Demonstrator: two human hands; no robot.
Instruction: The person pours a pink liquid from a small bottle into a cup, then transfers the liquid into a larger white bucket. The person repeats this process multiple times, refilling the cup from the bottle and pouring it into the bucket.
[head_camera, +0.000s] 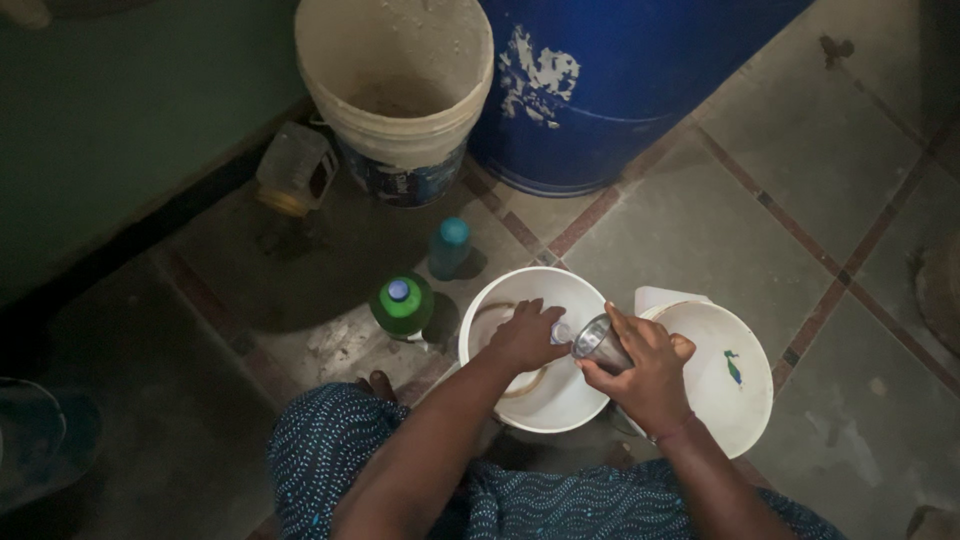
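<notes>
Steel cup (598, 340) gripped by right hand (645, 375); left hand (525, 335) rubs its mouth over white bucket (480, 310).

A shiny steel tumbler (597, 341) lies tilted over the white bucket (500, 300).

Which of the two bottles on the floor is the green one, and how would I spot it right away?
Start at the big blue drum at the top, then drop to the white bowl under the left hand. The green bottle stands just left of that bowl's rim. Its neighbour, the teal bottle, is slimmer and farther away; the green one is fatter, with a blue cap.
</notes>
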